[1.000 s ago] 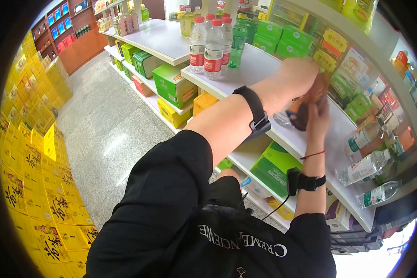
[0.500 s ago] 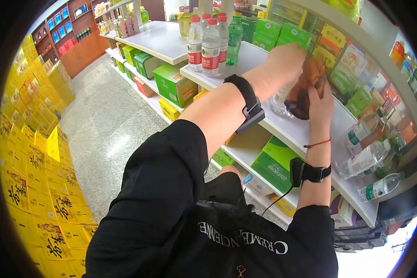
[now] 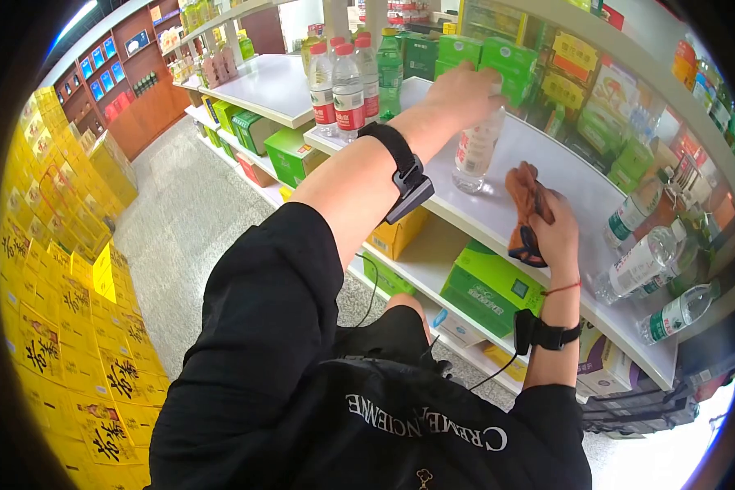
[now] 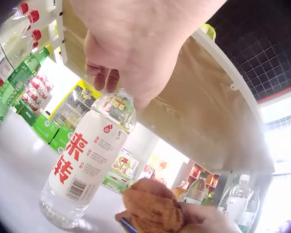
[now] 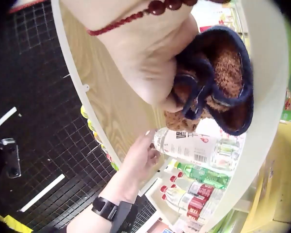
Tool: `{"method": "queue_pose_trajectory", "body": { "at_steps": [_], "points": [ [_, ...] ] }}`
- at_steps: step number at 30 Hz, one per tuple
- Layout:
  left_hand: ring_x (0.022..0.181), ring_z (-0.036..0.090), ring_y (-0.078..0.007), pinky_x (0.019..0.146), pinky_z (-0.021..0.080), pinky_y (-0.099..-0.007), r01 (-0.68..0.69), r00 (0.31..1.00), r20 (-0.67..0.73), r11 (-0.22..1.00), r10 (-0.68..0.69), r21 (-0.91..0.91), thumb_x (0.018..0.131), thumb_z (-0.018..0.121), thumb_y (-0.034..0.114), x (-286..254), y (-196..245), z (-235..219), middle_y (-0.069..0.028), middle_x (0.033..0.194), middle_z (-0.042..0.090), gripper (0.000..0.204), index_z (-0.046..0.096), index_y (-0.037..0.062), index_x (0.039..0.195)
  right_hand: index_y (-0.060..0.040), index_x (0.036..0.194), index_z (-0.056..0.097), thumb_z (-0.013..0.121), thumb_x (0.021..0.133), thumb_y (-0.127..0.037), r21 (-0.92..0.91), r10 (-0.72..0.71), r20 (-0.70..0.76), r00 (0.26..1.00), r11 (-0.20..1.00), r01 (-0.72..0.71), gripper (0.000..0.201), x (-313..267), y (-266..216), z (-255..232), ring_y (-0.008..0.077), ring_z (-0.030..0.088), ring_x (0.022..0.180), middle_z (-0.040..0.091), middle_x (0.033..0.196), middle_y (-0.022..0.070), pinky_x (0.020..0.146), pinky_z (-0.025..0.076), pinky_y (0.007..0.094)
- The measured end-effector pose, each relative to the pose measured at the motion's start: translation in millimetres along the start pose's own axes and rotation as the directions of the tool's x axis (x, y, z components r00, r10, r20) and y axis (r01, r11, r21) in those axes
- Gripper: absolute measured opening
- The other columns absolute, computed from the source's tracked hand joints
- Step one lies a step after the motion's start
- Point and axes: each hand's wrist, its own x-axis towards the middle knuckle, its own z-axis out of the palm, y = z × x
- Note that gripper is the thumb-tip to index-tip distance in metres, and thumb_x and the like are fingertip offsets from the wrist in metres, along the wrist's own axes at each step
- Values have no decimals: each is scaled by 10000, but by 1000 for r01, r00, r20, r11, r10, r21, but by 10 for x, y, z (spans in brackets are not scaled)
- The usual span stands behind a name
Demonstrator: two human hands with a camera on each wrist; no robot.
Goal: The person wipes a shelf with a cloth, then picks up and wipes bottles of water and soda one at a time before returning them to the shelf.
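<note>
A clear bottle with a white, red-lettered label [image 3: 477,151] stands upright on the white shelf [image 3: 433,147]. My left hand [image 3: 464,96] holds it by the top from above; in the left wrist view the fingers of the left hand [image 4: 121,58] curl round the neck of the bottle [image 4: 87,165]. To the right, my right hand [image 3: 557,233] grips a bunched brown cloth with dark blue edging [image 3: 524,214], apart from the bottle. The right wrist view shows the cloth [image 5: 218,73] bunched in the right hand [image 5: 155,63].
Several red-capped bottles [image 3: 349,102] and a green bottle [image 3: 390,77] stand left of the held bottle. More clear bottles [image 3: 641,265] are at the shelf's right end. Green boxes [image 3: 506,61] lie behind; a green carton [image 3: 490,286] sits on the shelf below.
The right hand has moved down and away from the bottle with the cloth. The left hand has shifted left with the bottle, which now shows upright on the shelf.
</note>
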Motion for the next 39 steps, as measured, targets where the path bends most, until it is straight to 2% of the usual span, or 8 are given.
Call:
{"method": "queue_pose_trajectory", "body": {
  "at_steps": [12,20,22,25,31,34,36,39],
  "points": [
    [1001,545,-331,854,463,-418,-318,941,87,942,328,-109,810,580,264,638,862,627,-163,998,596,276,622,28,947,-120,1009,646,586,586,-18,-87,-483,65,873,869,488,440,-351,-2,-77,305,526,1047,568,1121,59,892,411,403],
    [952,590,-357,822,490,-415,-388,883,182,891,433,-236,798,610,244,761,1766,1166,-220,949,603,298,639,-33,902,-83,977,644,578,610,-33,65,-357,63,932,933,353,376,-267,276,-7,337,509,1018,567,1064,124,893,403,432],
    [967,590,-350,836,488,-409,-432,847,218,868,484,-246,793,624,221,733,1946,1145,-213,981,601,278,640,-25,920,-67,937,642,574,628,-32,22,-405,19,914,914,405,318,-270,331,28,321,561,881,589,928,146,799,451,410],
    [962,592,-343,820,493,-402,-466,842,151,839,518,-280,787,627,196,690,2123,1266,-210,1035,580,252,645,-13,926,17,903,593,628,731,-39,309,-84,219,972,951,12,184,-283,319,42,156,559,479,568,597,76,493,429,273],
    [971,578,-349,818,488,-398,-435,844,159,828,512,-353,786,625,202,621,2240,1355,-202,1088,540,379,576,0,1102,1,906,613,633,744,-47,183,-342,-51,938,920,346,170,-247,170,49,137,598,567,605,666,85,511,451,291],
    [1002,565,-356,848,475,-404,-398,863,137,820,487,-410,791,616,231,557,2232,1313,-209,1121,529,523,472,10,1244,-19,935,626,639,753,-85,152,-313,-30,949,937,314,194,-307,223,33,230,625,723,638,801,106,669,480,335],
    [1019,559,-352,860,469,-405,-391,861,145,817,487,-425,795,608,248,526,2152,1263,-209,1125,532,562,437,10,1274,-20,969,625,614,708,-46,332,74,263,962,929,-162,263,-323,216,-8,295,595,879,625,976,138,785,461,356],
    [1040,551,-348,876,462,-410,-393,847,168,806,504,-442,803,593,277,475,1856,806,-211,1124,543,584,420,8,1291,-15,1013,615,560,618,5,217,-114,168,979,973,76,399,-271,294,1,305,548,983,572,1098,154,857,436,354]
  ]
}}
